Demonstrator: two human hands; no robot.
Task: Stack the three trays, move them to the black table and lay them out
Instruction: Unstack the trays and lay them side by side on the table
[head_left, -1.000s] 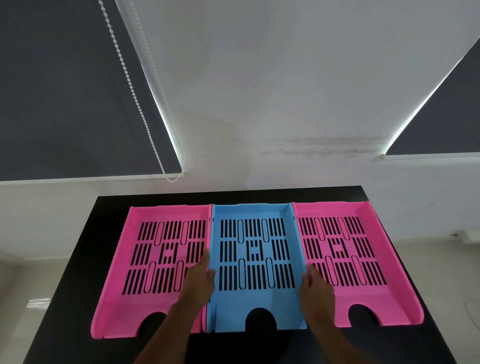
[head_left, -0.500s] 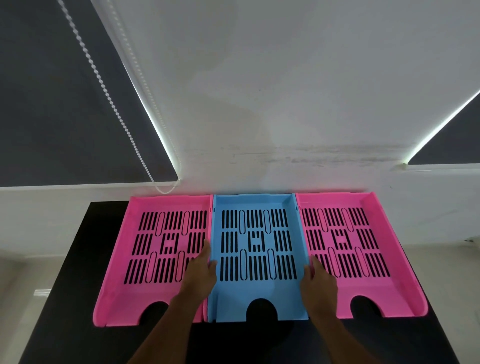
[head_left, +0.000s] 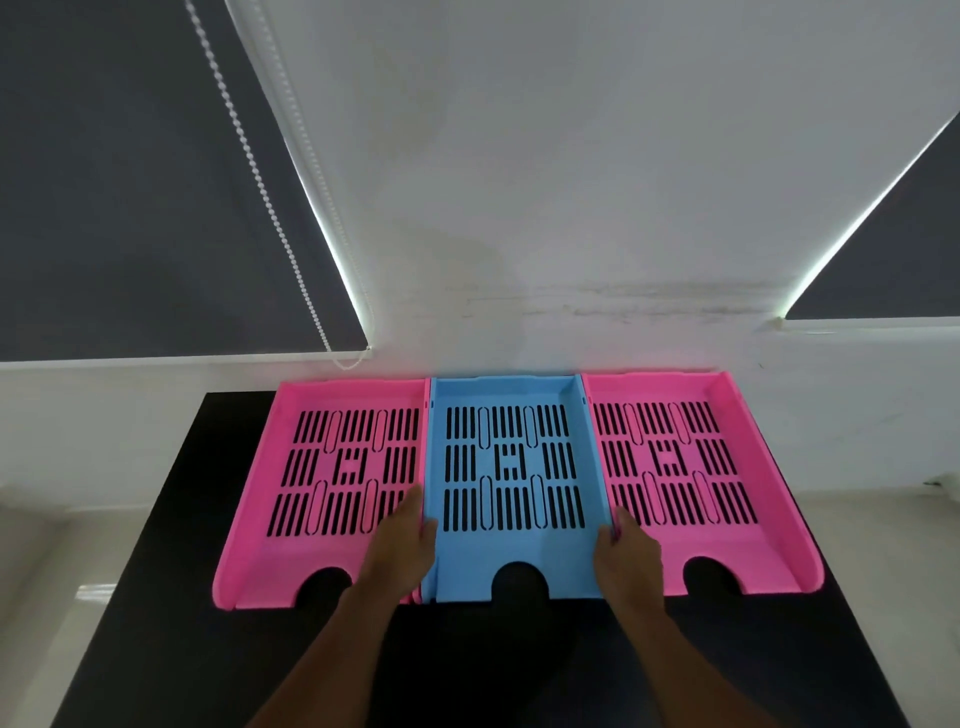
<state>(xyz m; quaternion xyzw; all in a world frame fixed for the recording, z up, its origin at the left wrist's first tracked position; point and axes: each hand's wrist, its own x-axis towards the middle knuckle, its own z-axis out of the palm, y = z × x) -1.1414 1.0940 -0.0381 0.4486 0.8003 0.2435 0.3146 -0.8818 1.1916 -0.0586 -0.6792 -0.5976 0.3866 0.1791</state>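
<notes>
Three slotted plastic trays lie side by side on the black table (head_left: 171, 649), touching each other. The blue tray (head_left: 511, 530) is in the middle, with one pink tray (head_left: 270, 540) to its left and another pink tray (head_left: 769, 540) to its right. My left hand (head_left: 400, 551) grips the blue tray's left wall near the front, fingers over the rim. Against the blue tray's right wall my right hand (head_left: 626, 556) holds on in the same way. The trays' back edges reach the wall side of the table.
A white wall rises right behind the table. Dark roller blinds hang at the upper left (head_left: 130, 182) and upper right (head_left: 893, 249), with a bead chain (head_left: 270, 218) on the left one. Pale floor shows at both sides of the table.
The view has moved closer to the table and wall. Both hands stay on the blue tray's side walls, and the three trays now sit nearer the table's back edge.
</notes>
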